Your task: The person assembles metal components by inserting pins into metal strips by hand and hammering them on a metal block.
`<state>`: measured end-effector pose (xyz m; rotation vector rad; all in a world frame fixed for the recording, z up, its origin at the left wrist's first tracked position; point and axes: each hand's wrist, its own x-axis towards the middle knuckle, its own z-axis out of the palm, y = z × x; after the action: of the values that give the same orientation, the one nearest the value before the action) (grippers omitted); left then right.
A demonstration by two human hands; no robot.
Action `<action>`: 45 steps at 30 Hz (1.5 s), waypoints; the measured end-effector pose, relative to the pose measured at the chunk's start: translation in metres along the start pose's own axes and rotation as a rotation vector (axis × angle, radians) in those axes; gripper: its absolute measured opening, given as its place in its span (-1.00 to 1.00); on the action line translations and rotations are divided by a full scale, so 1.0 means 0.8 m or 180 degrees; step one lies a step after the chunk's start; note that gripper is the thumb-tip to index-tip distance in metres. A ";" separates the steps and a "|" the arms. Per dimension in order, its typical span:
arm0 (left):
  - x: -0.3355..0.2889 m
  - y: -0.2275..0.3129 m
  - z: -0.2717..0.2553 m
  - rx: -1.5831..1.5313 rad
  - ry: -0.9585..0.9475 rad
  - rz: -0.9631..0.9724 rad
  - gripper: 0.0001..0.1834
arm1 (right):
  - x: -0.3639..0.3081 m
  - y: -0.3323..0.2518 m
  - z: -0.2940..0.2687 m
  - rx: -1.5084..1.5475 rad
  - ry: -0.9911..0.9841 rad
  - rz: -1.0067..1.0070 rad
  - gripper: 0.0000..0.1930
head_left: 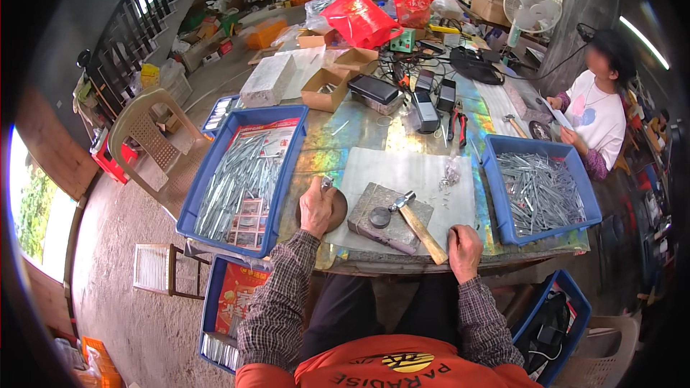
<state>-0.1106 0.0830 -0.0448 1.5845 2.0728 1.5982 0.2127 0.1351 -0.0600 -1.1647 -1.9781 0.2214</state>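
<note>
Fingers closed, my left hand (pixel 315 210) grips a small shiny metal piece (pixel 327 182) above a round brown disc (pixel 338 210). What kind of piece it is cannot be made out. My right hand (pixel 465 248) rests curled at the table's near edge, and anything inside it is hidden. Just left of it is the wooden handle end of a hammer (pixel 422 233). The hammer lies across a square stone block (pixel 374 230), its head beside a small dark round metal piece (pixel 380 217). Under the block is a white sheet (pixel 359 165).
Blue trays of thin metal strips stand left (pixel 185 201) and right (pixel 593 210). Behind are pliers (pixel 462 129), black adapters (pixel 425 111), cardboard boxes (pixel 323 100) and a red bag (pixel 359 18). Another person (pixel 593 108) sits at the far right. A plastic chair (pixel 154 136) stands left.
</note>
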 end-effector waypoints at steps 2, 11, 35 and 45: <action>-0.002 -0.006 0.005 -0.0260 0.0070 -0.0316 -0.80 | -0.001 -0.001 0.000 -0.0033 0.0002 -0.0001 -0.96; -0.010 -0.014 0.006 -0.1149 0.0437 -0.0460 -0.81 | -0.001 -0.003 0.001 -0.0042 -0.0065 0.0027 -0.95; -0.011 -0.025 0.010 -0.0448 0.0607 -0.0387 -0.67 | -0.002 -0.005 0.005 -0.0192 -0.0066 0.0016 -0.94; -0.035 0.028 -0.023 -0.0985 0.0483 -0.0299 -0.81 | -0.005 0.002 0.004 -0.0239 -0.0074 -0.0071 -0.94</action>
<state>-0.0938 0.0484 -0.0334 1.2818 1.8193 1.9439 0.2122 0.1337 -0.0650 -1.1919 -2.0340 0.1510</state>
